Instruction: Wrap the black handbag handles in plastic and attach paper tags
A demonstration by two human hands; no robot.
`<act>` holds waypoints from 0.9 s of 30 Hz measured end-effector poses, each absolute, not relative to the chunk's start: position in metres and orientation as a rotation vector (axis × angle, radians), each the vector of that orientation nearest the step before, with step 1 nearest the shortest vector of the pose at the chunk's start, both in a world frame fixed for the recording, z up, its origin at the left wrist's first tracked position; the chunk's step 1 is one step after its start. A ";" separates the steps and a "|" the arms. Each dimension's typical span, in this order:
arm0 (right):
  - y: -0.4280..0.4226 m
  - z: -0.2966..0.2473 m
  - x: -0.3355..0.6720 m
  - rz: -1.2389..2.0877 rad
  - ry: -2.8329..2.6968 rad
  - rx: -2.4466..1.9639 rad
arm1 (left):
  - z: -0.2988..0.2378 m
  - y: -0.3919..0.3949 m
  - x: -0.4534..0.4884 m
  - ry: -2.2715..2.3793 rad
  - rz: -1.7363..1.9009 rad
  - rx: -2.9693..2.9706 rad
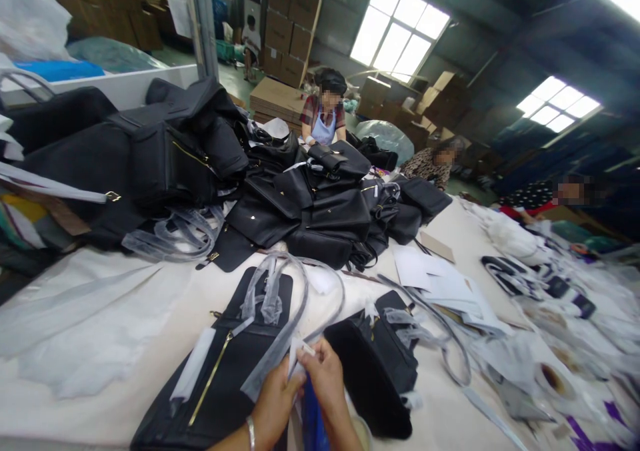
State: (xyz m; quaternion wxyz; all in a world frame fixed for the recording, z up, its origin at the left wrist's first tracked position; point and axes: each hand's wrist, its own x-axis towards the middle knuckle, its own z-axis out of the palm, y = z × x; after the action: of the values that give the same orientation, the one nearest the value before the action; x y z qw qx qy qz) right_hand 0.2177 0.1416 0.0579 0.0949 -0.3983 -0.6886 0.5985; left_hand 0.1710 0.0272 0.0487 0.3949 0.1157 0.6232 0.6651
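Low in the head view, my left hand and my right hand are close together, fingers closed on a small white strip. The strip appears to be wrapped around a strap covered in clear plastic, though my fingers hide part of it. Under and left of my hands lies a black bag with a gold zipper and a white-wrapped piece on it. Beside my right hand lies another black bag, also with plastic-wrapped straps.
A large heap of black bags covers the table's far side. White sheets, a tape roll and plastic wrap are on the right. White sheeting lies left. Several people, one in a blue apron, are beyond the table.
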 end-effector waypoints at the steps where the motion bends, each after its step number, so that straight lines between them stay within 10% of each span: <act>1: 0.141 0.060 0.219 1.833 -2.013 -1.171 | 0.048 0.028 0.171 1.569 1.661 0.273; 9: 0.147 0.072 0.240 2.413 -1.705 -0.910 | 0.056 0.024 0.162 1.401 1.613 0.164; 27: 0.131 0.064 0.229 1.873 -1.821 -1.237 | 0.066 0.033 0.166 1.711 1.717 0.338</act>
State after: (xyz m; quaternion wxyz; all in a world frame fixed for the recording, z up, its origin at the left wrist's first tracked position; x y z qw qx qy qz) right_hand 0.2295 0.1314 0.0637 0.1252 -0.4246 -0.6250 0.6430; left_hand 0.1661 0.0327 0.0656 0.3403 0.1297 0.6575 0.6596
